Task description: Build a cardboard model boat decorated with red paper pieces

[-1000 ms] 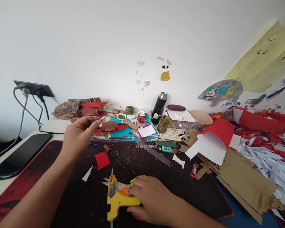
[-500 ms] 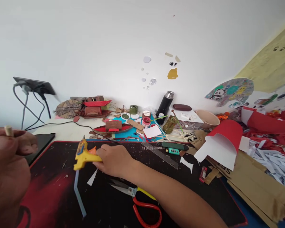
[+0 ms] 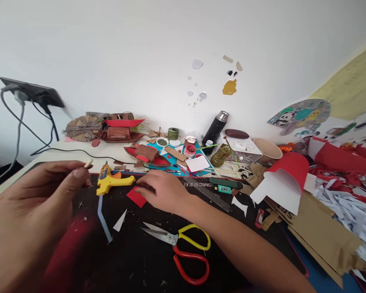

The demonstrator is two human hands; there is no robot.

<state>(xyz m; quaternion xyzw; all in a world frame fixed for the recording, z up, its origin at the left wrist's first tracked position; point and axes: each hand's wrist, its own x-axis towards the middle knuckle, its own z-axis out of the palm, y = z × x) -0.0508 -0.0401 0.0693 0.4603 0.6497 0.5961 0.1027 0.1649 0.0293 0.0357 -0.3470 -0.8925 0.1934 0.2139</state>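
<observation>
My left hand (image 3: 45,191), at the left, pinches a short pale wooden stick (image 3: 88,163) between thumb and forefinger. Just right of it, the yellow glue gun (image 3: 112,183) lies on the black mat (image 3: 134,264), a long translucent glue stick (image 3: 103,221) poking out of its back. My right hand (image 3: 161,191) hovers by the end of the gun's handle, thumb and fingers apart, with nothing seen between them. Beneath its fingertips is a piece of red ridged card (image 3: 137,197). Scissors (image 3: 177,240) with yellow and red handles lie open nearer me, beside a white paper sliver (image 3: 120,220).
Along the back stand model boats (image 3: 117,134), paint pots (image 3: 190,150) and a black flask (image 3: 215,129). A steel ruler (image 3: 206,193) and a green-handled cutter (image 3: 225,183) lie right of centre. Rolled red card (image 3: 288,175) and cardboard (image 3: 323,236) fill the right. A black cord (image 3: 79,150) crosses behind.
My right hand has let go of the glue gun, which now rests on the mat. My left hand has come rightward with the stick. The red ridged card has come into view.
</observation>
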